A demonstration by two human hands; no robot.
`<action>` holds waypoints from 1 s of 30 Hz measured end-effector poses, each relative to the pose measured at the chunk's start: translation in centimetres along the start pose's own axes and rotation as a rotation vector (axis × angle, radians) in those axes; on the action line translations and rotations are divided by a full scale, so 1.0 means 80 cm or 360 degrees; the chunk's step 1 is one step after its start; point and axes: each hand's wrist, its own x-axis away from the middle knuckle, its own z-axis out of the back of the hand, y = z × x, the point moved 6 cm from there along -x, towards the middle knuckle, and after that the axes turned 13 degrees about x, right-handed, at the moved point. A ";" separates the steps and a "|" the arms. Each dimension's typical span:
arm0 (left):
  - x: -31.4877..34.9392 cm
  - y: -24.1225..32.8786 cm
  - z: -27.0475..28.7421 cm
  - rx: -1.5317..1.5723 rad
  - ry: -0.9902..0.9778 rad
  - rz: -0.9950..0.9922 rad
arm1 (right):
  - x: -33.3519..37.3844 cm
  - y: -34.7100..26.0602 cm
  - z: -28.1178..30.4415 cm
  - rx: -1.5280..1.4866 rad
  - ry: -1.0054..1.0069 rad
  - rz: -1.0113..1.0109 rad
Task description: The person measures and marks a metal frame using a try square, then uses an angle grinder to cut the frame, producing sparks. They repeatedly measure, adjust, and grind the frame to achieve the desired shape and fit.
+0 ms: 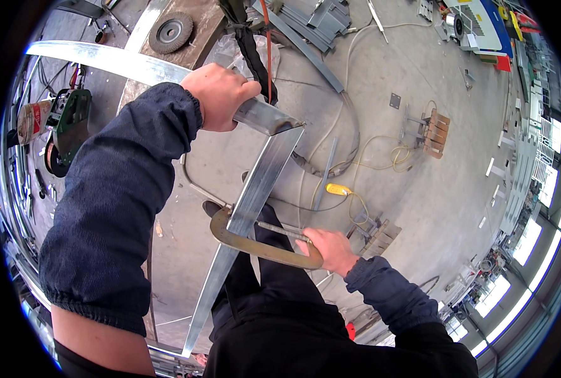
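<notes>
Two silvery square metal tubes meet at a mitred corner with a dark seam. My left hand (219, 97) is closed over the first tube (265, 118) just short of that corner. From there the second tube (255, 183) runs back toward my body. A brownish C-clamp (265, 250) reaches around this second tube about halfway along, its threaded screw (279, 230) lying to the right of the tube. My right hand (332, 250) is closed around the clamp's right end; its fingers are partly hidden behind the clamp. Whether the clamp is tight cannot be seen.
At the upper left, a round abrasive wheel (171, 32) lies on a worn bench top. A green wire-feed machine (69, 126) stands at far left. Cables, a yellow hand control (338, 189) and a small brown wooden-topped stand (436, 133) are on the concrete floor. Grey metal pieces (315, 25) lie beyond.
</notes>
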 end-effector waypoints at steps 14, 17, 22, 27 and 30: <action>0.000 -0.004 -0.001 -0.0050 -0.0026 -0.0018 | 0.001 0.002 -0.013 0.0067 0.0133 0.0063; 0.005 -0.001 0.000 -0.0044 -0.0049 0.0043 | 0.004 0.000 -0.017 0.0058 0.0107 0.0043; 0.004 -0.001 0.001 -0.0082 0.0001 0.0039 | 0.009 0.002 -0.026 0.0078 0.0159 0.0028; 0.006 -0.004 -0.006 -0.0085 -0.0013 0.0089 | -0.004 0.007 -0.026 -0.0006 0.0127 0.0139; 0.003 -0.001 -0.007 -0.0088 0.0006 0.0050 | 0.000 0.009 -0.027 -0.0017 0.0047 0.0088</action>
